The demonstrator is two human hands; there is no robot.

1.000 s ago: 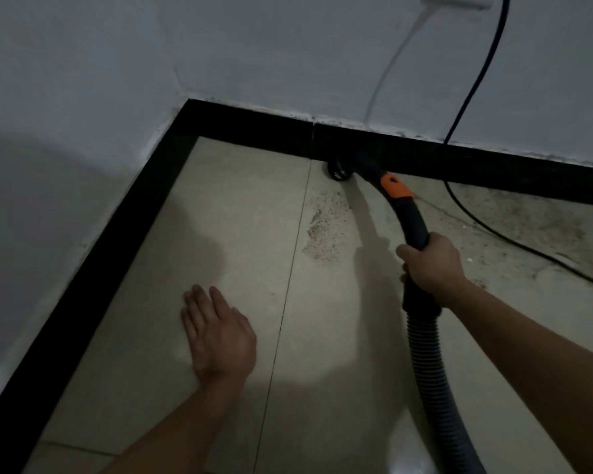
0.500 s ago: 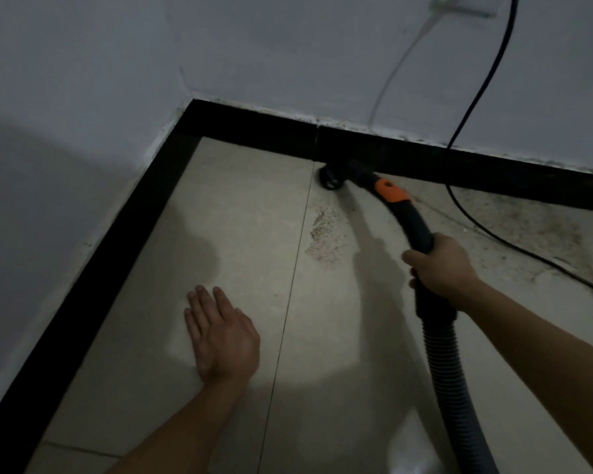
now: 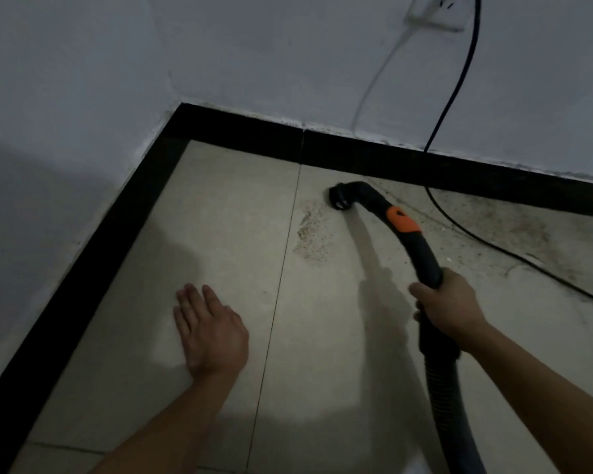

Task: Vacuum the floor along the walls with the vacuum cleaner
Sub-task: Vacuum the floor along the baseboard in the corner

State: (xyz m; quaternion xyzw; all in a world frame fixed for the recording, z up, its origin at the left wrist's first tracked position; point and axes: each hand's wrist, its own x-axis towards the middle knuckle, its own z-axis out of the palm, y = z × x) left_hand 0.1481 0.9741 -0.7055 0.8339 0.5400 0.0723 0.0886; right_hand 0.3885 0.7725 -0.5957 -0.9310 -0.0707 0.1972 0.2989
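My right hand (image 3: 449,304) grips the black vacuum handle (image 3: 421,254), which carries an orange button (image 3: 402,219). The curved tube ends in a round nozzle (image 3: 339,197) that sits on the beige tiled floor (image 3: 220,227), a short way out from the black baseboard (image 3: 356,152) of the far wall. A patch of crumbs and grit (image 3: 313,234) lies just below and left of the nozzle. The ribbed grey hose (image 3: 456,422) runs back from my hand toward the bottom edge. My left hand (image 3: 208,331) rests flat on the floor, fingers straight.
Two grey walls meet in a corner (image 3: 182,104) at the upper left. A black power cord (image 3: 459,80) hangs from a wall socket (image 3: 435,12) and trails across the dusty floor (image 3: 528,234) at right. A thin white cable (image 3: 374,83) also drops down the wall.
The nozzle has pulled back from the baseboard toward me and slightly right, and my right hand moved with it. The left hand stays flat on the floor. The view has tilted up a little.
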